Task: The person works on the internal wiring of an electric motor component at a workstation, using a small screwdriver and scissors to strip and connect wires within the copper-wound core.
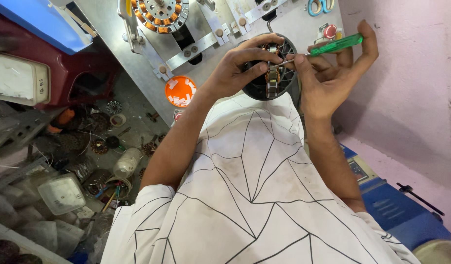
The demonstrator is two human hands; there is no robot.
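Right hand (333, 73) closed around a green-handled screwdriver (337, 46), handle pinched between thumb and fingers, metal shaft pointing left into a round black motor housing (272, 73). Left hand (235, 68) wrapped over the housing's left rim, fingers curled across its top, thumb pressed near the copper-wound core (273, 78) in the middle. Housing held up between both hands, just above the white patterned shirt (250, 186). Beyond the hands, a grey metal worktop (137, 68) carrying a copper-coil stator (159, 14) up and to the left. Below the left hand, an orange round lid (180, 91) with white scraps. Above the right hand, blue-handled scissors (320, 7). Far left and lower, cluttered floor (132, 112) with a white jar (127, 162).
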